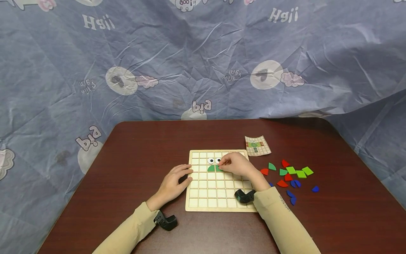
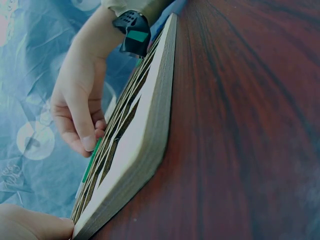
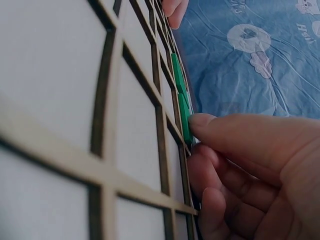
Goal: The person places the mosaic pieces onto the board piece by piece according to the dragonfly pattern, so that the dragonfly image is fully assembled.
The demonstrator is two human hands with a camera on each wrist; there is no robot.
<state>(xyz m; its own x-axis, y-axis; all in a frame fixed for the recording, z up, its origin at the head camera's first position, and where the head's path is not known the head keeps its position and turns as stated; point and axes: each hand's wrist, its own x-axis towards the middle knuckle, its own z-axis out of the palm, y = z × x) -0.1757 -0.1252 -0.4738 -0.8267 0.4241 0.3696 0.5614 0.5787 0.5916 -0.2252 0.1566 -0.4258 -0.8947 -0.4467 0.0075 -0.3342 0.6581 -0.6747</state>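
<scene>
A pale wooden grid board [image 1: 203, 207] lies flat on the dark table. Two round eye pieces [image 1: 210, 161] sit side by side in its upper cells. Just below them, two green quarter-circle pieces [image 1: 210, 169] form a half circle. My right hand [image 1: 238, 164] reaches over the board with curled fingers, thumb and fingertips pinching the edge of the right-hand green quarter-circle [image 3: 184, 119], which sits at its cell. My left hand [image 1: 172, 182] rests beside the board, its relaxed fingertips touching the left edge.
Right of the board lie loose pieces: red quarter-circles [image 1: 282, 183], green quarter-circles [image 1: 271, 166], light green diamonds [image 1: 301, 174] and several blue pieces [image 1: 315, 189]. A small pattern card [image 1: 257, 146] lies behind the board's far right corner. A printed cloth [image 1: 190, 70] hangs behind the table.
</scene>
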